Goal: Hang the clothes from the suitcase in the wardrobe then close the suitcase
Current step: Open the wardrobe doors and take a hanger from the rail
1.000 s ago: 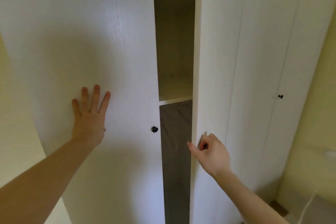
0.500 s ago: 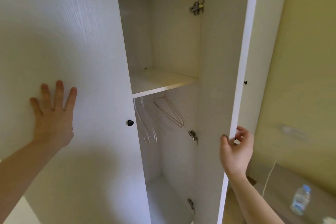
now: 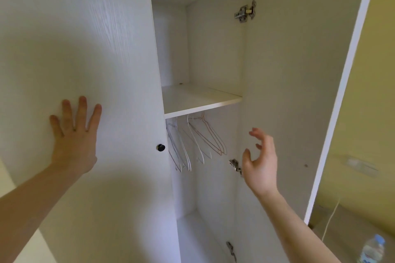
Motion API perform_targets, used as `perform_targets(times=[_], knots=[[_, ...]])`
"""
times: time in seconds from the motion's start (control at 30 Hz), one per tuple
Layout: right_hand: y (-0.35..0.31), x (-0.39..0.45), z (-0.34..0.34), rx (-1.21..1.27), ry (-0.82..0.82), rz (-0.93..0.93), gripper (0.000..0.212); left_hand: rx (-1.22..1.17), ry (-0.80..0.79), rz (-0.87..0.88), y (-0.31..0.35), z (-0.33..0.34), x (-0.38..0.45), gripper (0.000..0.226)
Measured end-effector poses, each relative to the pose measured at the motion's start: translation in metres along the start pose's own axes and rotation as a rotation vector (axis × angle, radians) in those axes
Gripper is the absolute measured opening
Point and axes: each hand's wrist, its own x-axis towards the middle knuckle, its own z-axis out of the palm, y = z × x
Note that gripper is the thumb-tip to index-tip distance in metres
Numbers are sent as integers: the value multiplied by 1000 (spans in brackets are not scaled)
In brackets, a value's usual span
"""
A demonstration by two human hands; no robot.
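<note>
Yellow wall (image 3: pixel 372 83) is seen at right, softly lit. A pale tabletop (image 3: pixel 350 223) is set below it; a white cable (image 3: pixel 330 219) and a water bottle (image 3: pixel 372 250) are noted there.

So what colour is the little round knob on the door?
Black. The knob shows best in the head view, on the white left door.

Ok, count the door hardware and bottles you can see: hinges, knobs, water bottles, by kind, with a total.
Metal hinges: 3
Black door knob: 1
Water bottle: 1
Total: 5
</note>
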Motion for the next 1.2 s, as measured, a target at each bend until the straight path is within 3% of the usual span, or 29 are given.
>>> perform_targets(times=[0.13, 0.23, 0.37, 0.5, 0.73, 0.93, 1.03, 1.13, 1.2], knots=[[47, 3, 30, -115, -414, 247, 44, -9, 12, 3, 0, 2, 1, 140], [80, 12, 37, -246, -559, 283, 38, -2, 46, 6, 2, 2, -1, 137], [122, 35, 44, -356, -627, 291, 36, -60, 105, -14, 20, -1, 4, 133], [159, 60, 63, -449, -752, 328, 41, -88, 139, 76, 59, -5, 27, 133], [209, 107, 115, -438, -901, 392, 56, -54, 107, -32, 105, 10, 48, 152], [247, 137, 177, -518, -903, 459, 55, -8, 114, -44, 106, 14, 50, 150], [252, 142, 195, -436, -793, 568, 43, 22, 102, -58, 108, 15, 50, 149], [263, 143, 212, -637, -1015, 418, 35, 62, 88, -74, 110, 16, 51, 149], [274, 142, 223, -743, -1077, 331, 36, 72, 83, -78, 111, 17, 52, 149]])
